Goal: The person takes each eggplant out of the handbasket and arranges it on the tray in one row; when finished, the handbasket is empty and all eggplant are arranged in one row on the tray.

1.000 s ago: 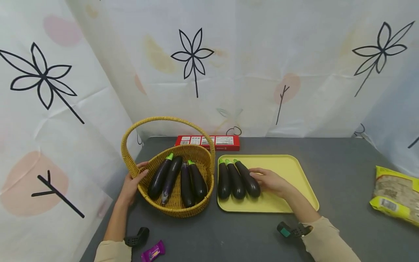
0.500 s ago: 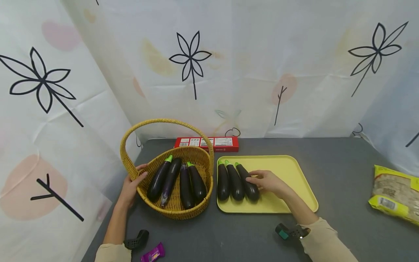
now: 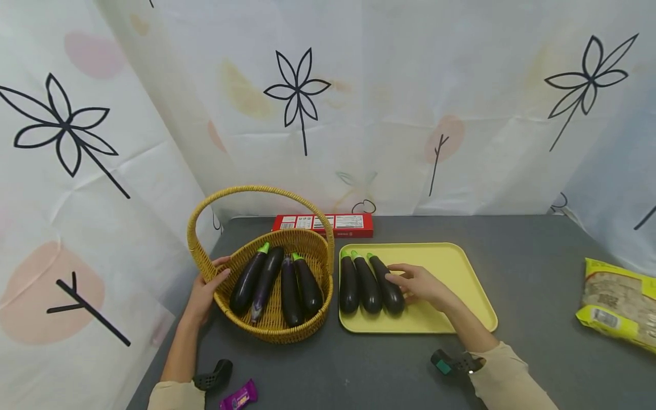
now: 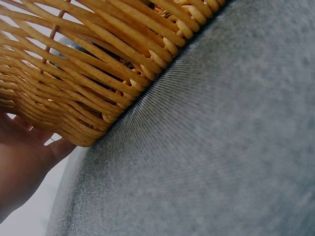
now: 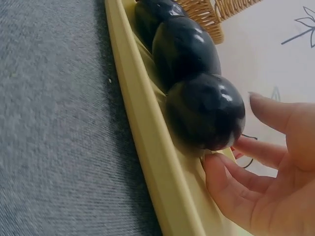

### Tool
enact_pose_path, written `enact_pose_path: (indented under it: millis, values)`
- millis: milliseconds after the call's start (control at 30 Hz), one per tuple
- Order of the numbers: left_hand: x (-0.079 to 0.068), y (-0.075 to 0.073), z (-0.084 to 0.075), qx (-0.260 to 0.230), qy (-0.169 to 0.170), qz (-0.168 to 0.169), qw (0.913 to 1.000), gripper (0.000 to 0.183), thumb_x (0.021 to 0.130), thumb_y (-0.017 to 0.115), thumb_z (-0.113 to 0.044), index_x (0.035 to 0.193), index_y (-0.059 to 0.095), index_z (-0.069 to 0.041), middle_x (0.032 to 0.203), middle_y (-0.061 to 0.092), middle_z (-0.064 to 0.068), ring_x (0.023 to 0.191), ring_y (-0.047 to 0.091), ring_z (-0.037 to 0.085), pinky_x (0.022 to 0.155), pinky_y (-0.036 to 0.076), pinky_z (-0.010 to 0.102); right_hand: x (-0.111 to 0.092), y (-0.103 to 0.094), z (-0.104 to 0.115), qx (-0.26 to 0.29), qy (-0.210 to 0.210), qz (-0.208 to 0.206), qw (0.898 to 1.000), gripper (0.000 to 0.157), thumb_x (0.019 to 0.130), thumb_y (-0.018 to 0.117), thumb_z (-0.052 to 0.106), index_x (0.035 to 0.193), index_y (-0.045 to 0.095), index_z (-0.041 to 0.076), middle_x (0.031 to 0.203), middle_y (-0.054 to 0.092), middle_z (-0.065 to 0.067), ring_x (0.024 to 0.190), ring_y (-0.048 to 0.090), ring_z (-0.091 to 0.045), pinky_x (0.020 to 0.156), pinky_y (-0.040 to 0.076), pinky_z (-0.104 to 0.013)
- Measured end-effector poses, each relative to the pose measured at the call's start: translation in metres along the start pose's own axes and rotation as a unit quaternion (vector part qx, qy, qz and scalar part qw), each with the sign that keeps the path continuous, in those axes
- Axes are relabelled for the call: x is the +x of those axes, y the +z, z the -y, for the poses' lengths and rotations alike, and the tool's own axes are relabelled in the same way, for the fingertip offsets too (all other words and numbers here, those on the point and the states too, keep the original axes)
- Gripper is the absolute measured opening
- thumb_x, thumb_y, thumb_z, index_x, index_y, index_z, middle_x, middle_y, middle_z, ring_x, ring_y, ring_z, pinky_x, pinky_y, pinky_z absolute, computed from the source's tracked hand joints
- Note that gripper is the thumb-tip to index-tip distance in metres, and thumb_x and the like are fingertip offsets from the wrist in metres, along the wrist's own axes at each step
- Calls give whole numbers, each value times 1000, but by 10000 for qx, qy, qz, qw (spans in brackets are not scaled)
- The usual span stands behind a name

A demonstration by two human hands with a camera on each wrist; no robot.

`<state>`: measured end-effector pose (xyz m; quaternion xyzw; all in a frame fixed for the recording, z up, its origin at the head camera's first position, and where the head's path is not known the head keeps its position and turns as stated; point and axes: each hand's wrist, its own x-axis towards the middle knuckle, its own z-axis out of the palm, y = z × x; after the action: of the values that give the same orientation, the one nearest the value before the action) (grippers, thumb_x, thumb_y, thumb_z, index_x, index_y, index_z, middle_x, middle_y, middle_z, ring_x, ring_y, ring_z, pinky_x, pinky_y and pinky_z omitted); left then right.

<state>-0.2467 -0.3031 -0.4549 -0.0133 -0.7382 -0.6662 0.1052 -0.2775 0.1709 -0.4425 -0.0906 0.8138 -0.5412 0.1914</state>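
In the head view, my left hand [image 3: 202,293] grips the left side of a woven basket [image 3: 307,330], its thumb over the rim. In the left wrist view, part of that hand [image 4: 22,167] shows against the wickerwork [image 4: 74,93]. Several eggplants, one of them this eggplant [image 3: 249,282], lie in the basket. Three more eggplants lie side by side on a yellow tray [image 3: 446,267]. My right hand [image 3: 422,285] is at the rightmost eggplant [image 3: 388,285]. In the right wrist view, fingers touch that eggplant's [image 5: 206,113] underside, while the thumb stands slightly apart from it.
Behind the basket lies a red box [image 3: 351,225]. A yellow-and-clear bag [image 3: 615,302] sits at the far right of the grey table [image 3: 379,370]. Near my left wrist is a purple wrapped snack [image 3: 239,396]. Patterned white cloth [image 3: 389,114] hangs behind.
The rightmost eggplant has shifted slightly on the tray, and my right thumb has come over its side. My left hand stays on the basket; the head view has tilted a little.
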Motion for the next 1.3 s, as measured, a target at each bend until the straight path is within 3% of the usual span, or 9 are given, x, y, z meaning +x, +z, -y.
enact_pose_path:
  millis: [133, 367, 633, 933, 1100, 1300]
  values:
    - [-2, -1, 0, -75, -79, -20, 9999, 45, 99, 55, -19, 136, 44, 4, 116, 55, -11, 98, 55, 7, 76, 45, 21, 2, 2, 1, -124, 15, -19, 9999, 58, 92, 65, 31, 137, 47, -1, 116, 57, -21, 92, 62, -26, 71, 53, -39]
    - [-5, -2, 2, 9, -178, -72, 9998, 48, 99, 54, -20, 138, 42, 4, 117, 53, -11, 98, 54, 7, 77, 45, 22, 3, 2, 3, -142, -127, 185, 9996, 53, 96, 60, 27, 136, 46, -4, 120, 56, -23, 97, 61, -28, 74, 53, -40]
    - [-6, 0, -4, -32, -357, -87, 9993, 46, 100, 51, -15, 138, 40, 7, 115, 54, -12, 99, 54, 9, 77, 46, 23, 6, -3, -1, -318, -234, 224, 9990, 52, 98, 56, 29, 137, 46, -5, 89, 52, -9, 68, 45, -17, 57, 41, -29]
    - [-4, 0, 0, -16, -304, -101, 9995, 48, 99, 55, -22, 138, 42, 4, 114, 55, -11, 98, 54, 10, 76, 46, 24, 5, -5, -1, -212, -139, 62, 9997, 56, 99, 52, 31, 138, 42, -8, 105, 61, -15, 81, 57, -21, 67, 49, -36]
    - [-4, 1, -1, 71, -241, -119, 9996, 49, 98, 56, -24, 137, 44, 3, 113, 55, -9, 98, 54, 11, 76, 45, 23, 2, -11, 1, 117, -280, -367, 9989, 60, 100, 49, 37, 138, 40, -9, 113, 57, -26, 89, 60, -27, 71, 51, -35]
    - [-2, 2, -2, 183, -239, -80, 9995, 50, 98, 56, -26, 137, 44, 2, 116, 53, -8, 100, 53, 11, 78, 44, 23, -3, -21, 8, 1299, -401, -403, 9899, 69, 100, 45, 43, 143, 30, -9, 119, 46, -24, 108, 52, -34, 80, 50, -31]
